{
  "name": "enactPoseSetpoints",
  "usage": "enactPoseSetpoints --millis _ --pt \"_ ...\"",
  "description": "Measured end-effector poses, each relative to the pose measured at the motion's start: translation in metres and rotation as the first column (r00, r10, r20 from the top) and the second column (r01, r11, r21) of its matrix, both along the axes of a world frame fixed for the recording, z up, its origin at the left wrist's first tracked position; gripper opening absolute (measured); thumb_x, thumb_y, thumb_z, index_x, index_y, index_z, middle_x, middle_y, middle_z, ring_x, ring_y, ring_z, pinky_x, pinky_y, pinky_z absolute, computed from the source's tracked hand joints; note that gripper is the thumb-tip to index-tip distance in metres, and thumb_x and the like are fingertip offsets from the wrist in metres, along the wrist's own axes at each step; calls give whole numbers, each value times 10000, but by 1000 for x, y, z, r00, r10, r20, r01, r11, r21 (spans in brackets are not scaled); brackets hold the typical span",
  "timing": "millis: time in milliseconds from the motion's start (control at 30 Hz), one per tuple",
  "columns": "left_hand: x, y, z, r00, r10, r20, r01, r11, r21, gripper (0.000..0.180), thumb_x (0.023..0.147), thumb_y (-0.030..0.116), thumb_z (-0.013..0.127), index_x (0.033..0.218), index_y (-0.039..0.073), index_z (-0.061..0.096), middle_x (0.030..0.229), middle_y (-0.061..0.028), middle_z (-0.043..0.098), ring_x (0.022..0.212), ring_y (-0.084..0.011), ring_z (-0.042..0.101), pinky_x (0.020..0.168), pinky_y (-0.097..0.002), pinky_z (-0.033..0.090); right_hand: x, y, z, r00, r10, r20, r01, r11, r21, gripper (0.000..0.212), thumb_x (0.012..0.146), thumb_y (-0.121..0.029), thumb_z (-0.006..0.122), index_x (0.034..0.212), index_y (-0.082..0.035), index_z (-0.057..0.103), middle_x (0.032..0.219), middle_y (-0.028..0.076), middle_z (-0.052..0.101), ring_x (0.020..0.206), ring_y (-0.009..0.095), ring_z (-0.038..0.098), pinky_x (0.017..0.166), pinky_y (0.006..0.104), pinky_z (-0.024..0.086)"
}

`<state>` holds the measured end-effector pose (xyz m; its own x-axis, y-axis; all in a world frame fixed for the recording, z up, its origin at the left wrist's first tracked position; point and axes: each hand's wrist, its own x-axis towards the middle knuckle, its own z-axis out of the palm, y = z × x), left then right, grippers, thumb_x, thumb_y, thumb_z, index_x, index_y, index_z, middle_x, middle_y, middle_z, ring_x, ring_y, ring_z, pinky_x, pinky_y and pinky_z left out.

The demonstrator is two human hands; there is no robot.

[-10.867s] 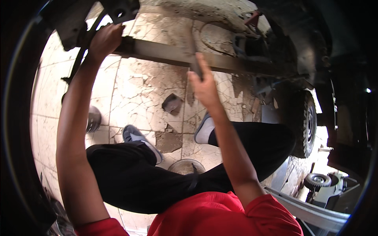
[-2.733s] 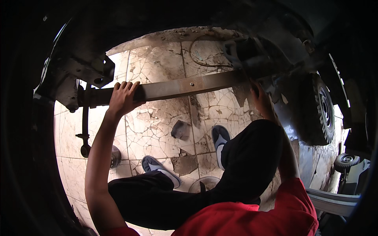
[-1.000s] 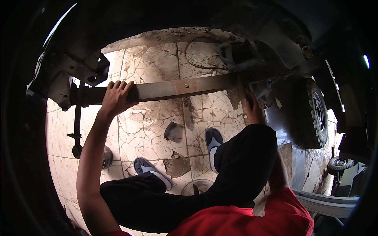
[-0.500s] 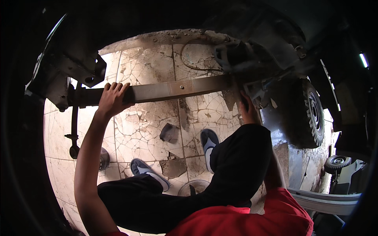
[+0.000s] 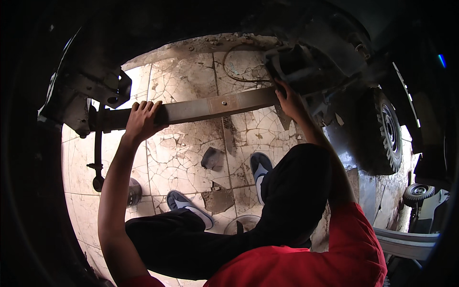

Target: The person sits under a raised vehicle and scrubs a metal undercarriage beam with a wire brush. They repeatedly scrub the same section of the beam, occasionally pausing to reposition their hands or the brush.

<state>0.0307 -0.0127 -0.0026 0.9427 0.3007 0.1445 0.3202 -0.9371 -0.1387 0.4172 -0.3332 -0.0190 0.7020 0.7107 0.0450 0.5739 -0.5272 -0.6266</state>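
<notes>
A long flat steel leaf spring (image 5: pixel 191 110) runs across the view beneath a dark vehicle body, with a small bolt head near its middle. Over its left part, my left hand (image 5: pixel 143 119) is closed, fingers wrapped across the top edge. My right hand (image 5: pixel 289 101) lies at the right part of the spring and curls over it, its fingertips partly lost in shadow. Left of my left hand, the spring's end meets a dark bracket (image 5: pixel 79 115), and a rod with a round eye (image 5: pixel 98 184) hangs down there.
A treaded wheel (image 5: pixel 389 131) stands at the right, with a smaller wheel (image 5: pixel 418 192) behind. On the cracked tile floor (image 5: pixel 177 148) lie a dark flat scrap (image 5: pixel 213 159), a can (image 5: pixel 135 192) and a round pan (image 5: pixel 241 222). A thin cable (image 5: pixel 224 64) loops beyond the spring.
My right hand has moved up and left, from below the spring onto its right part. My left hand keeps its hold on the spring. The whole view has shifted slightly.
</notes>
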Motion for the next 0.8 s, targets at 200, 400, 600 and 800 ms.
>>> enactPoseSetpoints --millis 200,400,600,800 --pt "-5 0 -1 1000 12 2 -12 1000 10 827 761 552 816 1397 103 539 1215 -105 632 1174 -276 577 1029 -452 407 -25 -55 -24 966 228 119 -245 957 157 458 1026 -167 592 1477 -156 508 1450 159 573 1348 335 540 1104 396 419" --pt "-1 1 -5 999 35 -21 -35 999 -41 834 764 558 812 1400 95 534 1229 -106 624 1207 -279 567 1065 -471 389 -7 -41 6 999 -53 1 53 998 20 445 1045 -258 560 1480 -181 503 1383 183 614 1311 340 572 1093 400 433" --pt "-3 1 -1 998 48 -45 -50 998 -27 809 781 518 808 1406 84 533 1232 -115 623 1205 -282 566 1068 -475 397 9 -43 -12 986 79 150 -74 997 -37 470 1034 -309 585 1478 -187 497 1334 161 646 1210 335 646 1010 447 504" --pt "-3 -1 -6 999 36 -13 -37 999 -39 795 785 515 804 1397 83 537 1225 -109 628 1202 -281 568 1069 -469 397 13 -34 -31 899 202 388 -266 956 120 455 1040 -307 569 1462 -152 502 1310 218 635 1148 342 671 956 473 521"
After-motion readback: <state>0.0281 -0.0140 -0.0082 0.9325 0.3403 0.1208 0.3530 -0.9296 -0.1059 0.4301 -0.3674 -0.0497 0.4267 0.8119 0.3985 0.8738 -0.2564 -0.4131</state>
